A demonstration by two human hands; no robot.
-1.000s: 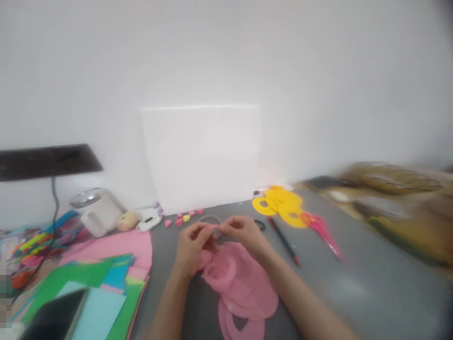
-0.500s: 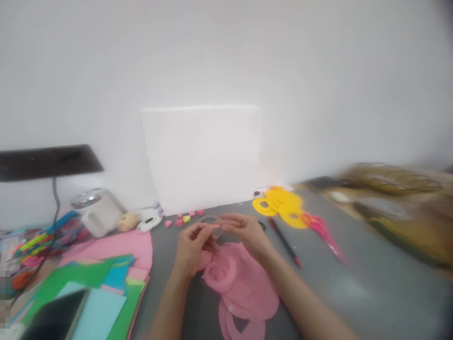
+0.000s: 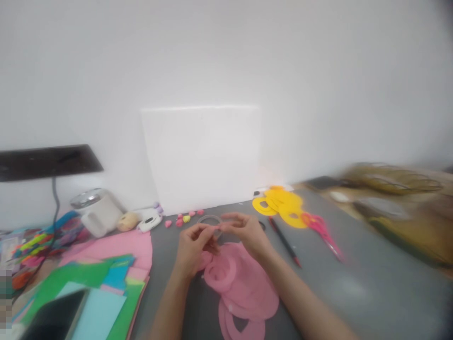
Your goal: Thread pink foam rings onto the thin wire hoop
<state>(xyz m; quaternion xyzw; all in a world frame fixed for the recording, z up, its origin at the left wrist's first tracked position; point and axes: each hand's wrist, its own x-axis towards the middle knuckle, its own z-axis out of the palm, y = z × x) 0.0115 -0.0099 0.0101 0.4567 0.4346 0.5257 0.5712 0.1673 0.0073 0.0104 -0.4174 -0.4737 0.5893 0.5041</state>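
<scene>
My left hand (image 3: 194,245) and my right hand (image 3: 247,232) meet above the grey tabletop, thumbs and fingertips pinched together. Between them is a small pink piece (image 3: 216,227), mostly covered by the fingers; its exact shape is hidden. Just behind the fingertips shows a thin greyish ring (image 3: 208,217), like a tape roll, partly hidden by the hands. Below the hands lie pink cut-out shapes (image 3: 253,283), overlapping, some with round holes. A curled pink ring (image 3: 220,275) rests on their left side.
Yellow cut-outs (image 3: 292,204), a black-and-red pen (image 3: 285,243) and pink scissors (image 3: 323,235) lie to the right. A white board (image 3: 205,158) leans on the wall behind small beads (image 3: 186,219). Coloured sheets (image 3: 101,304), a phone (image 3: 54,316) and a white mug (image 3: 101,215) are left.
Hardly anything differs. The fingertips of both hands have drawn slightly closer together over the small pink piece, so less of it shows.
</scene>
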